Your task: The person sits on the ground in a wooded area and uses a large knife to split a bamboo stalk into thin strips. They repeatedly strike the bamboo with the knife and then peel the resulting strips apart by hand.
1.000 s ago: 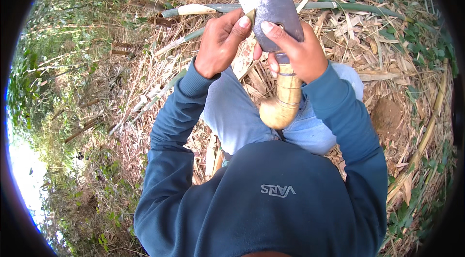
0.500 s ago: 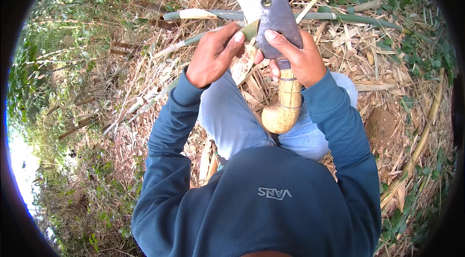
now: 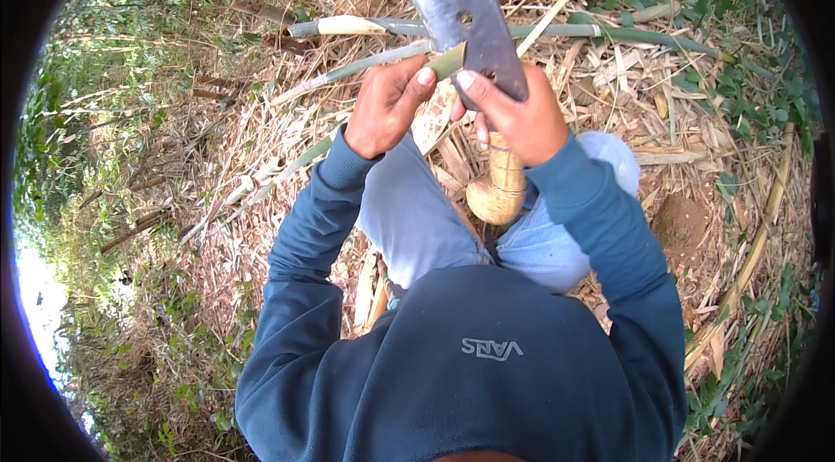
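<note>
In my right hand [image 3: 520,114] is a machete, gripped where the broad dark blade [image 3: 461,5] meets its curved, pale wooden handle [image 3: 500,188]. The thumb lies along the flat of the blade, which has several round holes and points away from me. My left hand [image 3: 390,105] pinches a short green bamboo strip [image 3: 449,62] between thumb and fingers. The strip's free end lies against the blade's left part, just ahead of my right thumb. Most of the strip's held end is hidden by the left fingers.
Long green bamboo poles [image 3: 644,36] lie across the ground beyond my hands, and another pale pole [image 3: 348,70] runs left. Dry leaves and shavings [image 3: 600,79] cover the ground. Bent knees in light jeans [image 3: 409,210] sit below my hands. Green undergrowth [image 3: 774,62] grows at the right.
The machete and my right hand have shifted a little left and away from me, with the blade tilting slightly. My left hand still holds the bamboo strip, nearly in place.
</note>
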Motion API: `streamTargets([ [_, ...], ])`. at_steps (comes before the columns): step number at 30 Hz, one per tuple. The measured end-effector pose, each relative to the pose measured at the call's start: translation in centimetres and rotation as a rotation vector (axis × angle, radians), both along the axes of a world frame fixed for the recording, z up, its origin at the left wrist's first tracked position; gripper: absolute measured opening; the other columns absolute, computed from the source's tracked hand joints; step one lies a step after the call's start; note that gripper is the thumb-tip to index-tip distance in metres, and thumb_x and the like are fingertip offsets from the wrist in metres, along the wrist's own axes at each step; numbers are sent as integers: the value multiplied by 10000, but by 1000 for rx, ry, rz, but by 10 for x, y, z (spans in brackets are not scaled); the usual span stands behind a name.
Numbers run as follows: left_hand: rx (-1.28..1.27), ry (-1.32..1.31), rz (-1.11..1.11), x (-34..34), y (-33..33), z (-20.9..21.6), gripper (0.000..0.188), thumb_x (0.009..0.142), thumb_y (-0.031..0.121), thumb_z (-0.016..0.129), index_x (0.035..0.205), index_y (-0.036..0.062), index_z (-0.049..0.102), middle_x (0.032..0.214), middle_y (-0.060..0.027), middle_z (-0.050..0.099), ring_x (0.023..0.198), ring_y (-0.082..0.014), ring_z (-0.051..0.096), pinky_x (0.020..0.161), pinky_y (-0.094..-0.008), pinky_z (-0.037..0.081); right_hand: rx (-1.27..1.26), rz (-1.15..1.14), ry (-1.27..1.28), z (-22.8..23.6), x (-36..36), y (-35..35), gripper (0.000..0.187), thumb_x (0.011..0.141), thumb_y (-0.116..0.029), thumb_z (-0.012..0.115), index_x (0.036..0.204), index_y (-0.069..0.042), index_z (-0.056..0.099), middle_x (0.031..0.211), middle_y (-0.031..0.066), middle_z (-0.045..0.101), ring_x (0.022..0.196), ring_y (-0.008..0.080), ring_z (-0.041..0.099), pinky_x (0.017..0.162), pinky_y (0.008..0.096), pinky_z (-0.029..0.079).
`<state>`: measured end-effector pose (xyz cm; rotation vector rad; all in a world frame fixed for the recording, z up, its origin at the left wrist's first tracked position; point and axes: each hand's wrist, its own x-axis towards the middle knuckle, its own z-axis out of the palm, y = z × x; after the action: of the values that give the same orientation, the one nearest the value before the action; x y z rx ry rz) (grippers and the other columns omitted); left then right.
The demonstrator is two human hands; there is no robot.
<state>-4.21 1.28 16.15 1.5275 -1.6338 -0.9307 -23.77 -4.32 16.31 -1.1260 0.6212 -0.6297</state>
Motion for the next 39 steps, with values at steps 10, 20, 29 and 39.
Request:
streamTargets([
  [10, -22, -62, 31, -1, 0, -6, 469, 979, 391, 443, 782, -25, 537, 637, -17, 469, 610, -91, 401, 552, -262, 347, 45, 22, -15, -6, 4, 1, 106, 879, -76, 552, 920, 0, 615, 708, 54, 657, 532, 91, 568, 484, 246, 461],
  [20, -11, 20, 97, -4, -5, -3, 436, 974, 332, 453, 691, 5, 509, 562, -32, 414, 532, -110, 359, 492, -306, 310, -78, -129, 14, -11, 7, 0, 118, 860, -78, 579, 925, 17, 607, 710, 62, 666, 536, 104, 580, 490, 267, 469],
  [29, 124, 422, 106, 39, -16, 13, 370, 973, 330, 459, 705, 75, 486, 572, 55, 365, 485, -29, 269, 446, -215, 189, -30, -525, -127, 53, -60, -88, 177, 844, -182, 580, 871, -7, 596, 760, 121, 683, 445, 117, 533, 414, 269, 480],
  [39, 6, 231, 215, 27, -30, -8, 282, 863, 263, 669, 869, -17, 636, 715, 42, 516, 651, -37, 403, 574, -205, 290, -453, -390, 1401, -141, -222, -82, 346, 784, -354, 608, 891, -25, 623, 887, 241, 642, 841, 405, 620, 751, 474, 481],
])
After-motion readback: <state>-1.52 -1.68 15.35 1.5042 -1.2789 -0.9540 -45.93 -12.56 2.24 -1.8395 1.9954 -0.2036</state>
